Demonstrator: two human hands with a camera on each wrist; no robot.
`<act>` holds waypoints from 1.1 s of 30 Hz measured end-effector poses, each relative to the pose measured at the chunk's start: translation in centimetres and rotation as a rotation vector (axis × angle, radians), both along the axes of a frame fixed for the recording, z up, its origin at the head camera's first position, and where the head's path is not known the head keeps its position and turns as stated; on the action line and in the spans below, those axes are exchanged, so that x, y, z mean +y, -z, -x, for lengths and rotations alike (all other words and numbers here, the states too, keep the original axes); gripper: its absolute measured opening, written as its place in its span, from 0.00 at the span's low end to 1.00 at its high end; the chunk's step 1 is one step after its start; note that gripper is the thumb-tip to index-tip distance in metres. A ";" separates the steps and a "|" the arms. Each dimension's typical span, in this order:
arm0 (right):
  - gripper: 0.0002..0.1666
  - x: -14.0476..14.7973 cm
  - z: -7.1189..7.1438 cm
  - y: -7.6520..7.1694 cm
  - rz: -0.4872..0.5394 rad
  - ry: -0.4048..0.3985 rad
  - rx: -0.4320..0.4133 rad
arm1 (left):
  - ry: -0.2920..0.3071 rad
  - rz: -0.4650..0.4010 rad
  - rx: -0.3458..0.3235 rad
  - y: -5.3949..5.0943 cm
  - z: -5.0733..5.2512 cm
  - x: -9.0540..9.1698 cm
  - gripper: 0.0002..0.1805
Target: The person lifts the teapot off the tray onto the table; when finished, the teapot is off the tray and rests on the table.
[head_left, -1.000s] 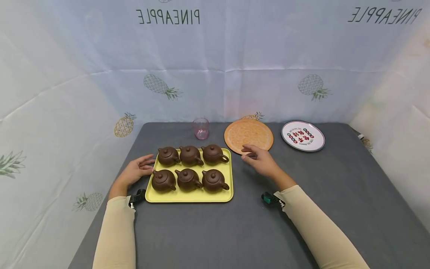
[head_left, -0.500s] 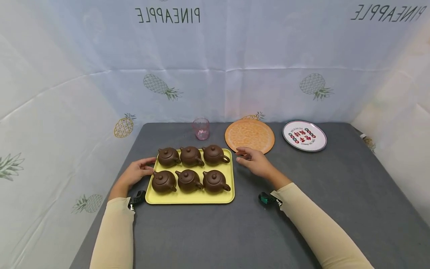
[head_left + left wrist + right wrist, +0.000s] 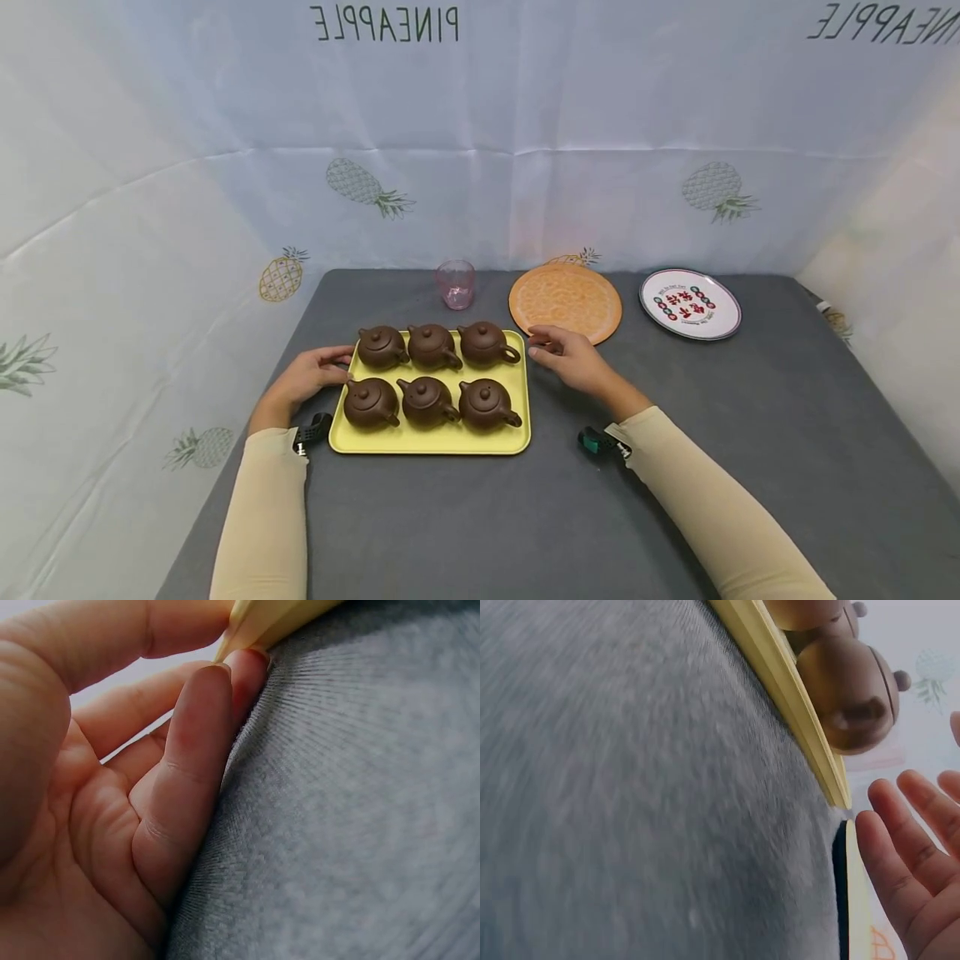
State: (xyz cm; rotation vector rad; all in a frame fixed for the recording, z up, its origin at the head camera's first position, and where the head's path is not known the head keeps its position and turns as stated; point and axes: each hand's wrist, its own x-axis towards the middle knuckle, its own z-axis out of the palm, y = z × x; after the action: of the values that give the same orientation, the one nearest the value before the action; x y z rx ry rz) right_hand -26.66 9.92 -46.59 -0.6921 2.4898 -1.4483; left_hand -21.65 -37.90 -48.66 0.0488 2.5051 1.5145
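A yellow tray (image 3: 430, 442) carries several dark brown clay teapots (image 3: 486, 404) in two rows. At its left edge, my left hand (image 3: 303, 377) grips the rim; the left wrist view shows the thumb on one side of the tray's corner (image 3: 274, 622) and fingertips against its underside. My right hand (image 3: 573, 362) hovers by the tray's upper right corner, in front of the round orange placemat. Its fingers (image 3: 900, 862) look fairly straight in the right wrist view, with a small gap to the tray edge. The left fingertips are partly hidden in the head view.
Behind the tray stands a pink-tinted glass (image 3: 456, 285). A round orange placemat (image 3: 566, 298) lies at the back middle, and a white plate with red lettering (image 3: 690, 304) to its right. The grey tabletop (image 3: 480, 525) ends at a pineapple-print curtain (image 3: 480, 200).
My right hand has moved left, closer to the tray's right edge. My left hand stays at the left rim. The head view has shifted slightly; the teapots keep their places on the tray.
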 end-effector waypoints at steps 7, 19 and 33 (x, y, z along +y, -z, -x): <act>0.30 -1.4 0.2 1.1 0.187 -0.049 -0.132 | -0.011 -0.001 -0.018 -0.4 -0.7 0.0 0.36; 0.23 -2.6 0.9 1.3 0.114 0.000 -0.212 | -0.005 0.018 0.010 -0.3 -0.3 0.3 0.34; 0.12 -3.7 1.2 1.5 0.123 -0.026 -0.282 | -0.002 0.000 0.023 -0.2 -0.3 0.3 0.33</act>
State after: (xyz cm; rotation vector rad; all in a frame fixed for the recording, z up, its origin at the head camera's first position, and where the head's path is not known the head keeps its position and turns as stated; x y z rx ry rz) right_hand -27.90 6.20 -48.06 -0.4982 2.1879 -1.5779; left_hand -21.34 -37.64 -48.50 0.0645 2.5237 1.5231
